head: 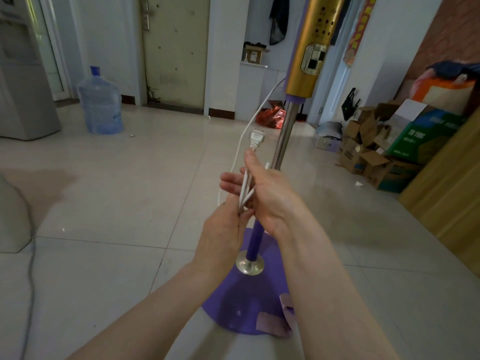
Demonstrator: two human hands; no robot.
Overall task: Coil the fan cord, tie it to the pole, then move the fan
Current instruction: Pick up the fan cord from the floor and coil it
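Left of the fan pole (pixel 283 136) stands a large water jug (pixel 100 105), contents unclear; right of it, open cardboard boxes (pixel 368 157), insides hidden. Both hands grip the folded white cord (pixel 245 188) in front of the pole: left hand (pixel 223 229) pinching below, right hand (pixel 267 193) closed above, plug (pixel 255 140) sticking up. The fan's head is cut off.

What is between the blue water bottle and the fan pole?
In the head view, bare tiled floor separates the water bottle from the fan pole; only the white cord hangs close beside the pole.
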